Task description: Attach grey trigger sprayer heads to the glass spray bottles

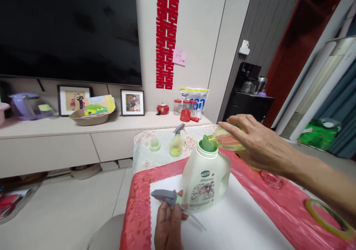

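Observation:
My right hand [247, 135] grips a clear yellowish bottle [228, 138], tipped on its side. The bottle's neck rests at the green pouring spout of a large pale detergent jug [205, 179], which stands upright and uncapped. Low in front of the jug, my left hand [169, 220] is closed around a grey spray nozzle [165, 196] with a thin dip tube pointing right. Behind the jug stand a small yellow-green spray bottle [175, 146] with a grey trigger head and a light green cap [154, 144].
A white sheet [236, 224] lies over the red tablecloth [139, 205]. Rolls of tape [319, 216] sit at the right. On the cabinet along the wall are picture frames [132, 102], a red teapot [162, 108], jars and a white bag [194, 98].

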The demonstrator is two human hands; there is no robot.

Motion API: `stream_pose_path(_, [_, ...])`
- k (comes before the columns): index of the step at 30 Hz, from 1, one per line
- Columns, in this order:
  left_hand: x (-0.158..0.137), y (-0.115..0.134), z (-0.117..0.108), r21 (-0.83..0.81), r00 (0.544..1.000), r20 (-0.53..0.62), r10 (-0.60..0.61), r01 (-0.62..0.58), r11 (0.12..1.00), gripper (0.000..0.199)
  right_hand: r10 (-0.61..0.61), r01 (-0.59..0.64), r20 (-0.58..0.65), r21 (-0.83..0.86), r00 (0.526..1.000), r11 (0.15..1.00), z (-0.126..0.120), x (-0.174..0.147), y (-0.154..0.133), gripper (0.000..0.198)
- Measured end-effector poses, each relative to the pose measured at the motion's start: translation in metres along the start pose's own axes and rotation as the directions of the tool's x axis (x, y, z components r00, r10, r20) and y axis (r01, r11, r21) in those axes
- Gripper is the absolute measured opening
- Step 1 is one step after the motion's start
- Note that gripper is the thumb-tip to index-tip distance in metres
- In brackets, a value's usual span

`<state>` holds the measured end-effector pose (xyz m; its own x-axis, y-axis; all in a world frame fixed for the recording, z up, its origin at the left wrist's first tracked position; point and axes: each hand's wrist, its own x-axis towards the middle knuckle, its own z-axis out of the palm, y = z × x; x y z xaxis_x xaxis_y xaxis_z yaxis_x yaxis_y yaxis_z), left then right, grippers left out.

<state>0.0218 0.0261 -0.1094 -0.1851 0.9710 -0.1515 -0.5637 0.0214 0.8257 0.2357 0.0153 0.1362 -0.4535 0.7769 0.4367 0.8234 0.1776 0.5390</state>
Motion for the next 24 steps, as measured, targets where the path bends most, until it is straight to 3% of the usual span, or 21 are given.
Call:
stream_pose_path(11, [-0.002, 0.001, 0.001, -0.024, 1.000, -0.002, -0.008, 0.008, 1.000, 0.063, -0.160, 0.173, 0.072, -0.235, 0.984, 0.957, -0.020, 0.021, -0.001, 0.070])
stream_pose_path(17, [-0.004, 0.009, 0.002, 0.001, 1.000, 0.005, -0.018, 0.018, 1.000, 0.057, -0.209, 0.222, 0.076, -0.272, 0.975, 0.936, -0.031, 0.029, -0.004, 0.047])
stream_pose_path(24, [-0.003, 0.012, 0.004, 0.000, 1.000, 0.001, -0.024, 0.024, 1.000, 0.051, -0.255, 0.268, 0.082, -0.260, 0.963, 0.928, -0.037, 0.036, -0.004, 0.046])
